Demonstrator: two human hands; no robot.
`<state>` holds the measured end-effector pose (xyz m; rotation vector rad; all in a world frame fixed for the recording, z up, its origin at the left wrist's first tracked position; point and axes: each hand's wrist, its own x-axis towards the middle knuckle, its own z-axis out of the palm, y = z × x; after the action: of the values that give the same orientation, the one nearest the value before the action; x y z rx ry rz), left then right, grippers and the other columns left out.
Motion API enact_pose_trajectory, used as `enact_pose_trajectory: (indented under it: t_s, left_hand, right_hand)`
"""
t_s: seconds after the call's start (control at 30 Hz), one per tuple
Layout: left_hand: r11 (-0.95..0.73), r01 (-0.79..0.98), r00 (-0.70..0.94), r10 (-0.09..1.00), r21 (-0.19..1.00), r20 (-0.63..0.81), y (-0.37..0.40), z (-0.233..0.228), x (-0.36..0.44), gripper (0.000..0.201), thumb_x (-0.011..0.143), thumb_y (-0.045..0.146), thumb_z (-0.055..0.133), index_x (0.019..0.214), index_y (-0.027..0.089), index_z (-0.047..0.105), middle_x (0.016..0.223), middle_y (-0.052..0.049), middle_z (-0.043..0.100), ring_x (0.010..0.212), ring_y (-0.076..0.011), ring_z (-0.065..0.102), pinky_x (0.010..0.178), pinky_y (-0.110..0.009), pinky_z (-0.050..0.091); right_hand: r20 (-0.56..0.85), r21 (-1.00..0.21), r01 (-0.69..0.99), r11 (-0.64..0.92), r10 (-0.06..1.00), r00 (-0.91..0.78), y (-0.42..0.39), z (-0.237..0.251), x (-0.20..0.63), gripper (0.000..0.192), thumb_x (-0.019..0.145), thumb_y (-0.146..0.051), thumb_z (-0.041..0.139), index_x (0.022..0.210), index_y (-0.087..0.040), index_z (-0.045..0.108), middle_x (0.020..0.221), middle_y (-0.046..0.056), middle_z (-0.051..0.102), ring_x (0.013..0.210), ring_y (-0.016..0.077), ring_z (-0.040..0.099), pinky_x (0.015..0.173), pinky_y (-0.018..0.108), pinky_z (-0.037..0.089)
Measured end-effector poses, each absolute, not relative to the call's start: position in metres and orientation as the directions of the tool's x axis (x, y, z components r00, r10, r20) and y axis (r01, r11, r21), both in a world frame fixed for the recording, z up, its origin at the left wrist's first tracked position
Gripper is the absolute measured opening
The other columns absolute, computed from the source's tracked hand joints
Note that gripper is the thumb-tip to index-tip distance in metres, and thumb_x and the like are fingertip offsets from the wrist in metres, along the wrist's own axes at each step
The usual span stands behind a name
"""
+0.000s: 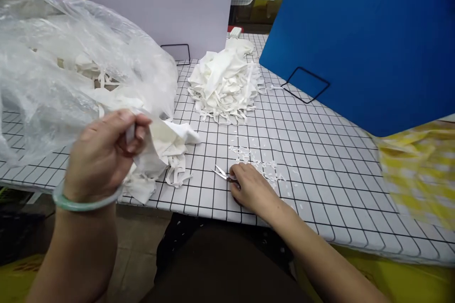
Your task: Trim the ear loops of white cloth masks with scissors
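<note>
My left hand (103,154), with a pale green bangle on the wrist, is closed on a white fabric piece (161,149) pulled from the big clear plastic bag (71,71) of white pieces at the left. Its straps hang over the table's front edge. My right hand (249,187) rests on the table near the front edge, fingers around small metal snips (222,173) whose blades point left. White thread and fabric trimmings (258,161) lie scattered just beyond that hand.
A pile of white fabric pieces (225,85) sits at the table's middle back. The table (320,151) has a white cover with a black grid. A white board (159,4) and a blue board (362,38) stand behind on wire stands. Yellow checked cloth (419,170) is at right.
</note>
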<state>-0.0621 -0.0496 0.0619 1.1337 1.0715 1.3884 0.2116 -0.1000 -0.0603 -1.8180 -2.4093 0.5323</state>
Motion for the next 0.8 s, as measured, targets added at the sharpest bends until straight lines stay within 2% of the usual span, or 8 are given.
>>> enact_pose_trajectory:
  t_s: [0.07, 0.3, 0.4, 0.47, 0.53, 0.6, 0.67, 0.8]
  left_hand:
    - [-0.003, -0.151, 0.027, 1.0, 0.989, 0.007, -0.055, 0.049, -0.053, 0.015, 0.087, 0.027, 0.068, 0.082, 0.015, 0.076, 0.064, -0.002, 0.055, 0.055, -0.0088, 0.04, 0.049, -0.023, 0.032]
    - [0.158, -0.185, 0.113, 0.984, 0.97, -0.139, -0.068, 0.025, -0.033, 0.021, 0.087, 0.033, 0.069, 0.083, 0.014, 0.076, 0.065, -0.001, 0.052, 0.055, -0.0078, 0.04, 0.048, -0.017, 0.034]
    - [0.237, -0.118, 0.197, 0.957, 0.964, -0.211, -0.082, 0.008, -0.021, 0.024, 0.088, 0.038, 0.069, 0.088, 0.015, 0.077, 0.071, -0.002, 0.056, 0.061, -0.0097, 0.045, 0.054, -0.019, 0.039]
    - [0.29, -0.074, 0.301, 0.919, 0.954, -0.256, -0.092, -0.006, -0.009, 0.027, 0.089, 0.041, 0.067, 0.091, 0.015, 0.077, 0.072, -0.002, 0.056, 0.062, -0.0105, 0.045, 0.055, -0.02, 0.038]
    - [0.31, -0.061, 0.367, 0.891, 0.949, -0.268, -0.101, -0.018, 0.006, 0.029, 0.091, 0.043, 0.065, 0.09, 0.016, 0.076, 0.071, -0.002, 0.056, 0.063, -0.0111, 0.044, 0.056, -0.022, 0.038]
    - [0.292, -0.092, 0.389, 0.891, 0.952, -0.235, -0.107, -0.024, 0.02, 0.029, 0.093, 0.043, 0.063, 0.09, 0.017, 0.075, 0.075, -0.004, 0.058, 0.068, -0.0129, 0.048, 0.063, -0.024, 0.043]
    - [0.274, -0.175, 0.407, 0.895, 0.946, -0.184, -0.111, -0.026, 0.034, 0.028, 0.095, 0.04, 0.062, 0.086, 0.017, 0.074, 0.087, -0.007, 0.063, 0.08, -0.0163, 0.055, 0.078, -0.028, 0.048]
    - [0.235, -0.397, 0.297, 0.948, 0.887, -0.117, -0.118, -0.028, 0.06, 0.025, 0.096, 0.035, 0.06, 0.081, 0.018, 0.071, 0.12, -0.008, 0.063, 0.109, -0.0221, 0.058, 0.099, -0.032, 0.047]
  right_hand:
    - [-0.157, -0.291, 0.927, 0.235, 0.945, -0.288, -0.105, -0.063, 0.213, 0.019, 0.084, -0.003, 0.056, 0.095, -0.016, 0.063, 0.096, 0.009, 0.067, 0.09, 0.0246, 0.06, 0.076, 0.035, 0.049]
    - [-0.198, -0.287, 0.925, 0.249, 0.929, -0.312, -0.098, -0.058, 0.219, 0.018, 0.076, 0.0, 0.056, 0.078, -0.018, 0.059, 0.086, 0.007, 0.068, 0.088, 0.0238, 0.06, 0.079, 0.035, 0.048]
    - [-0.18, -0.486, 0.868, 0.105, 0.959, -0.217, -0.1, -0.048, 0.24, 0.011, 0.08, -0.01, 0.059, 0.08, -0.021, 0.056, 0.078, 0.002, 0.065, 0.076, 0.0199, 0.059, 0.07, 0.034, 0.047]
    - [-0.21, -0.771, 0.63, -0.097, 0.972, -0.107, -0.104, -0.047, 0.256, 0.008, 0.081, -0.02, 0.062, 0.082, -0.022, 0.054, 0.076, -0.001, 0.063, 0.07, 0.0173, 0.059, 0.066, 0.032, 0.048]
    - [-0.277, -0.939, 0.226, -0.261, 0.96, -0.043, -0.11, -0.049, 0.265, 0.016, 0.081, -0.03, 0.066, 0.087, -0.021, 0.054, 0.075, -0.002, 0.061, 0.067, 0.0157, 0.06, 0.065, 0.032, 0.052]
    - [-0.334, -0.936, -0.106, -0.337, 0.941, -0.047, -0.115, -0.051, 0.265, 0.026, 0.08, -0.037, 0.071, 0.093, -0.021, 0.055, 0.074, -0.002, 0.061, 0.066, 0.0155, 0.062, 0.065, 0.033, 0.055]
    - [-0.335, -0.891, -0.3, -0.341, 0.939, -0.073, -0.12, -0.051, 0.256, 0.033, 0.08, -0.041, 0.075, 0.097, -0.023, 0.054, 0.08, -0.001, 0.065, 0.068, 0.0161, 0.065, 0.065, 0.033, 0.056]
    - [-0.231, -0.875, -0.423, -0.235, 0.971, -0.062, -0.126, -0.047, 0.229, 0.032, 0.086, -0.044, 0.073, 0.097, -0.027, 0.048, 0.095, 0.0, 0.072, 0.07, 0.0145, 0.068, 0.068, 0.03, 0.056]
